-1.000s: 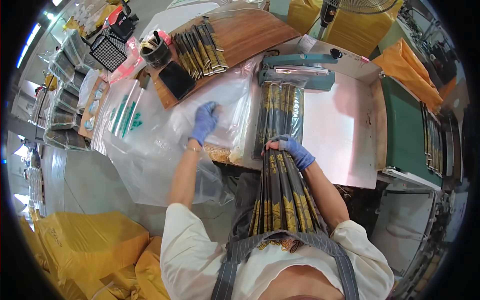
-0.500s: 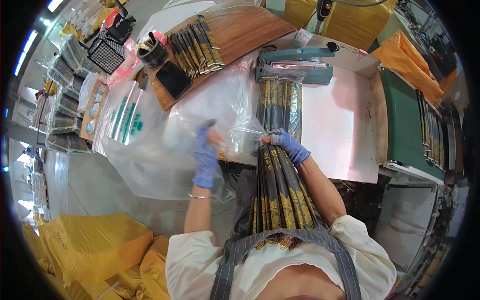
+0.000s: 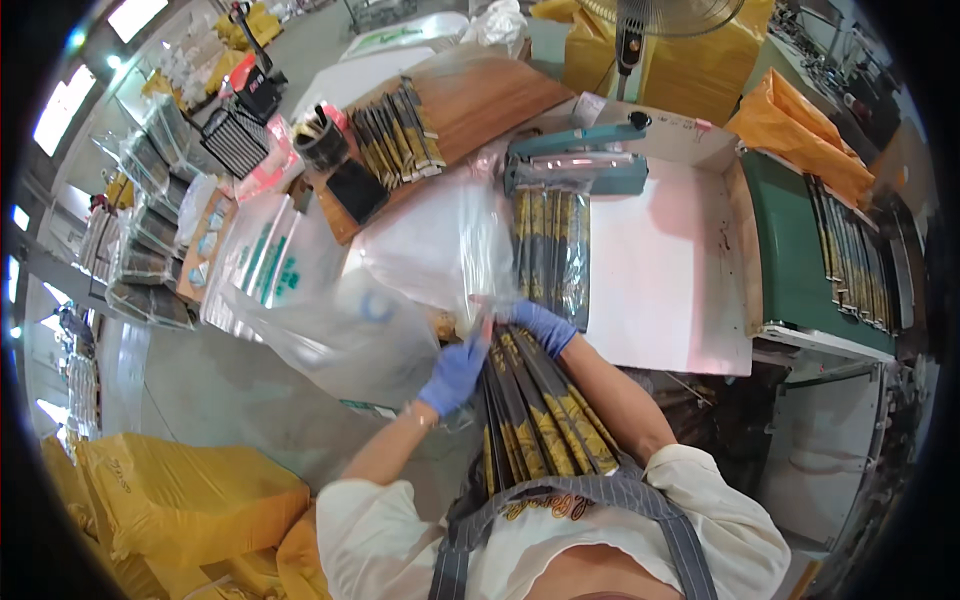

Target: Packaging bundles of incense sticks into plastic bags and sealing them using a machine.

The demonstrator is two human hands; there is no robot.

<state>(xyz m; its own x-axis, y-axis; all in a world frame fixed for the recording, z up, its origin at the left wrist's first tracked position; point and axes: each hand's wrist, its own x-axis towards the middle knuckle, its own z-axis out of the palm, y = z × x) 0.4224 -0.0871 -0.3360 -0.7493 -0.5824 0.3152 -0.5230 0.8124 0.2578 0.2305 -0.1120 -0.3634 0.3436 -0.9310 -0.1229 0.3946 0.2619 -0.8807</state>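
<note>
My right hand (image 3: 541, 324), in a blue glove with bare fingertips, is closed round the top ends of a fanned bundle of long, narrow black-and-gold packets (image 3: 545, 405). The bundle's lower ends rest against my apron. Just left of those top ends is my left hand (image 3: 458, 374), also gloved in blue, its fingers drawn together on a clear plastic bag (image 3: 483, 250). Glare and motion blur partly hide the fingertips. Beyond my right hand, a row of similar packets in clear film (image 3: 553, 245) lies in front of a teal bag sealer (image 3: 580, 160).
Loose plastic sheeting (image 3: 330, 325) hangs over the table's left edge. A brown board (image 3: 500, 85) holds more packets (image 3: 395, 130), a dark cup (image 3: 320, 148) and a black flat object (image 3: 357, 190). A standing fan (image 3: 628, 45) is behind; yellow wrapped parcels (image 3: 190, 495) lie lower left.
My left hand has moved right and in, from over the loose sheeting to beside the packets' top ends. My right hand still grips the bundle, which has shifted slightly left and down in view.
</note>
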